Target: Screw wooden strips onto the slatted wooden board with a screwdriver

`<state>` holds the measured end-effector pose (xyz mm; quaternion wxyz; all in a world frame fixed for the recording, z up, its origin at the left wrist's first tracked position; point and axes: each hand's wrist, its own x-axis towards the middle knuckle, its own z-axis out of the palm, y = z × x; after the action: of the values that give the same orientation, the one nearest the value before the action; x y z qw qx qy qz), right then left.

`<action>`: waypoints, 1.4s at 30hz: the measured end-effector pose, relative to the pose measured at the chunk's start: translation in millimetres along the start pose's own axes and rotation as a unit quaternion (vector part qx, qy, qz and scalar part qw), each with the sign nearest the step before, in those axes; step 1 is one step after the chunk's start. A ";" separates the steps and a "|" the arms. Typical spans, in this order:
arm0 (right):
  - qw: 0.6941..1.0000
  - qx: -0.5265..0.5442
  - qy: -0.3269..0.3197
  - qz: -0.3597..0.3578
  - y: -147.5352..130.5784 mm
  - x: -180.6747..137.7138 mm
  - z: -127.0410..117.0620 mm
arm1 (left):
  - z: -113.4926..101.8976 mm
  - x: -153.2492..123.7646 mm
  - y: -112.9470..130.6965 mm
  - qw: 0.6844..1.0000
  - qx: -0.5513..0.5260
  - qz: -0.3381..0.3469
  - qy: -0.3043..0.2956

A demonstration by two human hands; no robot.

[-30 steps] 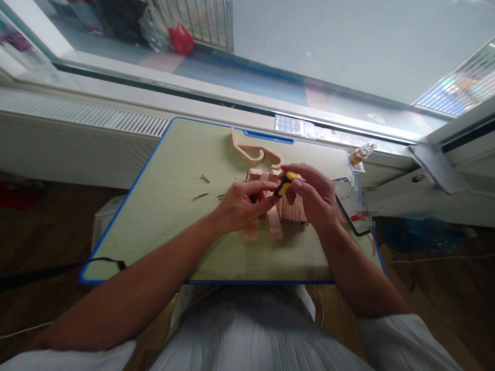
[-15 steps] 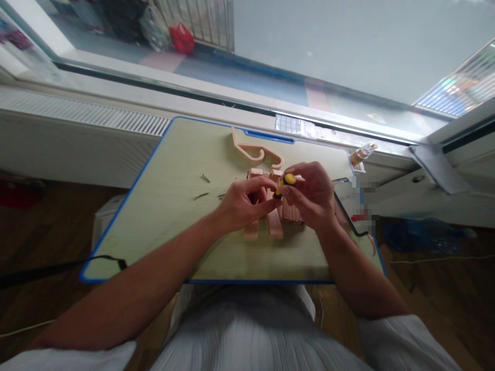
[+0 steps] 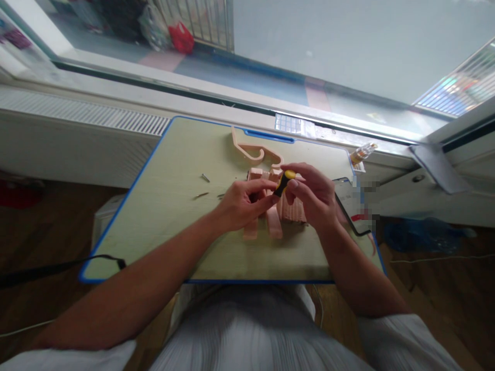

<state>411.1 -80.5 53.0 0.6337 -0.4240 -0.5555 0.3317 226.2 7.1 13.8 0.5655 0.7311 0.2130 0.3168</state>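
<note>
In my right hand (image 3: 315, 198) is a short screwdriver (image 3: 285, 183) with a yellow and black handle, tilted, thumb and fingertips on its upper end. Its shaft and tip are hidden. My left hand (image 3: 242, 203) is closed over a light wooden assembly (image 3: 274, 224), its index finger and thumb reaching to the screwdriver's lower end. What exactly lies between those fingertips is covered. The assembly has flat slats and a ridged block, and lies on the small table (image 3: 166, 226). Left of my left hand are a screw (image 3: 205, 178) and another thin metal piece (image 3: 201, 195).
Behind the assembly lie curved wooden strips (image 3: 257, 153). A dark-edged phone or tablet (image 3: 350, 206) rests at the table's right. A clear bottle (image 3: 363, 153) and a clear plastic compartment box (image 3: 294, 124) stand by the window. A white radiator (image 3: 116, 121) borders the left.
My right fingers have shifted and loosened on the screwdriver handle, so more of its black part shows. The handle leans a little differently. My left hand has stayed almost still.
</note>
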 end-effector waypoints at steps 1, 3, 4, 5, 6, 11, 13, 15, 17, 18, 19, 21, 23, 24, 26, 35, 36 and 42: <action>1.000 0.001 0.001 -0.003 0.8 -0.3 0.2 | 0.0 -0.4 -0.5 1.000 0.005 0.001 0.001; 1.000 0.005 0.001 -0.007 2.9 -1.3 0.7 | 0.2 -1.3 -1.2 1.000 0.013 0.003 0.007; 1.000 0.009 0.003 -0.007 4.1 -1.8 1.1 | 0.6 -1.7 -1.5 1.000 0.013 0.004 0.012; 1.000 0.014 0.004 -0.006 5.2 -2.4 1.5 | 1.2 -2.1 -1.8 1.000 0.011 0.005 0.015; 1.000 0.017 0.006 -0.005 6.2 -2.9 2.1 | 2.0 -2.3 -2.2 1.000 0.006 0.005 0.019; 0.999 0.025 0.019 -0.005 8.2 -3.4 3.5 | 7.2 -1.7 -5.3 0.997 -0.058 0.016 0.039; 0.999 0.029 0.013 0.009 7.7 -1.4 0.0 | 8.0 -1.2 -6.4 0.996 -0.072 0.017 0.042; 0.999 0.023 -0.005 0.036 7.1 2.3 -7.0 | 7.8 -0.8 -6.9 0.996 -0.075 0.010 0.040; 0.998 -0.010 -0.029 0.059 7.1 6.7 -16.2 | 7.3 -0.4 -6.8 0.996 -0.080 0.004 0.045; 0.996 -0.046 -0.044 0.063 7.4 8.7 -20.8 | 7.2 -0.2 -6.7 0.995 -0.085 0.002 0.049; 0.991 -0.098 -0.061 0.064 7.9 10.2 -24.8 | 7.2 0.0 -6.6 0.994 -0.090 0.000 0.053; 0.968 -0.221 -0.100 0.067 9.5 11.7 -30.4 | 7.5 0.4 -6.6 0.993 -0.101 -0.004 0.060; 0.936 -0.317 -0.137 0.070 11.2 11.5 -32.4 | 7.9 0.6 -6.5 0.992 -0.106 -0.008 0.063; 0.923 -0.347 -0.152 0.068 11.7 11.1 -32.4 | 7.9 0.7 -6.3 0.992 -0.105 -0.010 0.062; 0.907 -0.381 -0.172 0.059 12.0 10.5 -31.8 | 7.8 0.7 -5.8 0.993 -0.097 -0.014 0.058; 0.891 -0.400 -0.213 0.032 9.5 11.3 -35.0 | 9.3 0.9 -8.2 0.993 -0.102 -0.016 0.064; 0.889 -0.405 -0.212 0.033 10.0 11.2 -35.1 | 9.4 1.0 -8.6 0.993 -0.101 -0.016 0.064; 0.881 -0.424 -0.207 0.034 11.7 10.8 -34.2 | 8.9 1.1 -8.8 0.994 -0.096 -0.022 0.057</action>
<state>447.1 -71.8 46.1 0.2525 -0.5924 -0.7469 0.1657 233.6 4.1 4.2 0.6269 0.6493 0.2294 0.3644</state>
